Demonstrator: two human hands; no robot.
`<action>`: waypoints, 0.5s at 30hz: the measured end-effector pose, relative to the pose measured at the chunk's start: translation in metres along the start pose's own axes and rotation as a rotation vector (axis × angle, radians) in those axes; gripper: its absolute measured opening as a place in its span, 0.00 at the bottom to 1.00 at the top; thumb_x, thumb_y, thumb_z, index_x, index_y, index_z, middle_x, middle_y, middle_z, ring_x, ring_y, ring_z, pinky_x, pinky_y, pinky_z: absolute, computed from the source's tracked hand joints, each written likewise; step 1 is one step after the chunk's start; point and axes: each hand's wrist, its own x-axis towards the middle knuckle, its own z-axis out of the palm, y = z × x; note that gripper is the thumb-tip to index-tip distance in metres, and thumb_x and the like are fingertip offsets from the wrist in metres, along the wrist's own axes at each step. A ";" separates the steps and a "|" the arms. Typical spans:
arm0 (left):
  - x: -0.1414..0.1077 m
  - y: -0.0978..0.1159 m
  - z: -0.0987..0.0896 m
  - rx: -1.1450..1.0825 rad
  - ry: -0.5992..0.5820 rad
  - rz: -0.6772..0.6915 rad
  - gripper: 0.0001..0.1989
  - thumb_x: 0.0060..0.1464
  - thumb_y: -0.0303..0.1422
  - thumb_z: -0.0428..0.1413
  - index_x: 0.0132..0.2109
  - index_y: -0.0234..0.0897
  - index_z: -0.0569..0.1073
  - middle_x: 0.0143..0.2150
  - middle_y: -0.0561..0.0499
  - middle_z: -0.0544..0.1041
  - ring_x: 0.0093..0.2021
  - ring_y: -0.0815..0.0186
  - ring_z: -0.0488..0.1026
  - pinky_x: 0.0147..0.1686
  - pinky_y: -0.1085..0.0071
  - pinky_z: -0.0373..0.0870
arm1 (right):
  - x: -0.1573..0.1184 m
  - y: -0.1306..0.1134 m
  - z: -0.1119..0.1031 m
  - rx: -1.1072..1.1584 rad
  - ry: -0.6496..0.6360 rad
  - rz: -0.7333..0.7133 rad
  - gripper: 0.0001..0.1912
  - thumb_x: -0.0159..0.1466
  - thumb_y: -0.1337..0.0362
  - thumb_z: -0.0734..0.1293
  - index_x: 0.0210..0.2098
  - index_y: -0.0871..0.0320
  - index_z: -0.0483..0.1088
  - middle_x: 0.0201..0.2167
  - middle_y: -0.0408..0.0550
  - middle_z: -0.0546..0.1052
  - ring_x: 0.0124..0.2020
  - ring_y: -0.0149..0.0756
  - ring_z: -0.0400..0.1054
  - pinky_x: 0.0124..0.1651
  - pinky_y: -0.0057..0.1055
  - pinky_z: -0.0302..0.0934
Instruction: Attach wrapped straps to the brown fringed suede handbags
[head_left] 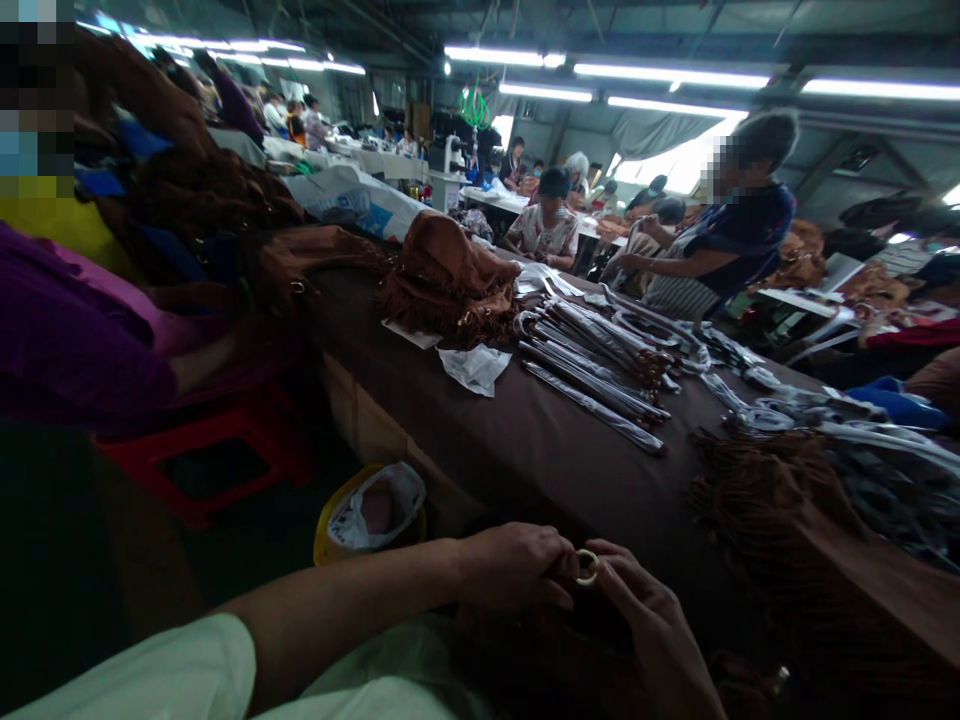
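So I'm sitting at the long table with a small gold-coloured metal ring (587, 567) pinched up in front of me. My left hand (510, 565) is closed narrow around the ring's left side, and my right hand (652, 628) is narrow too, fingers (626, 578) curled in against its other side. Below my hands there's a dark brown bag-like mass (540, 645), but it's so dim down there that I can't really tell if the ring is hooked onto anything. A white sleeve (150, 665) covers my upper left arm. Just to the right, a shaggy brown suede fringe (780, 520) lies on the brown cloth table cover (540, 470). Farther up are long strips in shiny white wrapping (592, 385) and a fringed brown suede bag (450, 282) beside crumpled white paper (476, 368). Across the table sits a co-worker in a navy top (724, 235), reaching toward the table with one arm. Down by my left, there's a red plastic stool (217, 450).
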 end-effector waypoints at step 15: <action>-0.005 0.000 -0.007 0.051 -0.054 0.046 0.16 0.55 0.41 0.58 0.47 0.38 0.67 0.42 0.48 0.72 0.43 0.64 0.71 0.43 0.72 0.65 | -0.028 0.006 0.042 -0.332 0.429 -0.358 0.13 0.58 0.52 0.68 0.30 0.53 0.78 0.54 0.54 0.71 0.53 0.53 0.63 0.56 0.48 0.58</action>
